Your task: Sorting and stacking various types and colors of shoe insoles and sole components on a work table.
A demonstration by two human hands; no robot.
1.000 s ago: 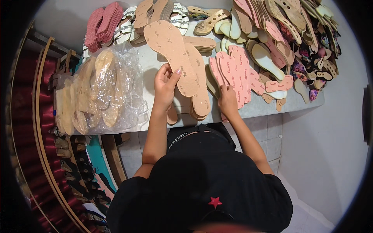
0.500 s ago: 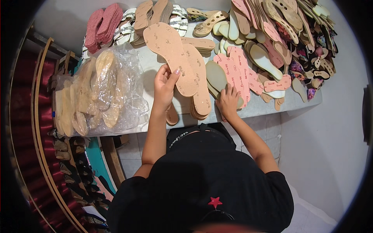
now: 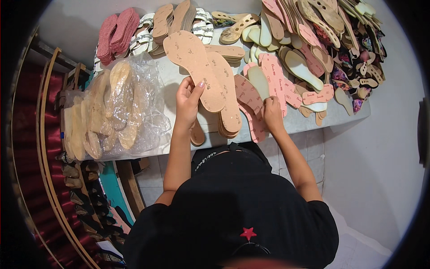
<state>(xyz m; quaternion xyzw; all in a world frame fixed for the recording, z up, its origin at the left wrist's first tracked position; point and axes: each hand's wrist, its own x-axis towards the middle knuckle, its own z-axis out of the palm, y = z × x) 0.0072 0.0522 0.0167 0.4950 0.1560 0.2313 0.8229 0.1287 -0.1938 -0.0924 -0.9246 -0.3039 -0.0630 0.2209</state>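
Note:
My left hand (image 3: pixel 189 101) is closed on the edge of a tan printed insole (image 3: pixel 190 51), its thumb on top. The insole is raised over the table and overlaps another tan insole (image 3: pixel 221 74), which lies above a small stack (image 3: pixel 228 131) near the front edge. Further right, my right hand (image 3: pixel 272 112) has its fingers closed at the lower end of a pale greenish insole (image 3: pixel 258 80), which stands tilted. Pink printed insoles (image 3: pixel 247 93) show directly left of that hand, and a further pink insole (image 3: pixel 272 74) lies just beyond it.
A clear plastic bag (image 3: pixel 152 96) of wooden-looking soles fills the table's left. Red insole stacks (image 3: pixel 121 33), white sandals (image 3: pixel 142 35) and tan stacks line the back. Loose soles and floral straps (image 3: pixel 345 74) are heaped at the right. A shoe rack (image 3: pixel 85 197) stands below left.
My right hand has moved slightly right and tilted the pale insole up, away from the front edge. Pink insoles beneath now show. My left hand keeps its hold, nearly still.

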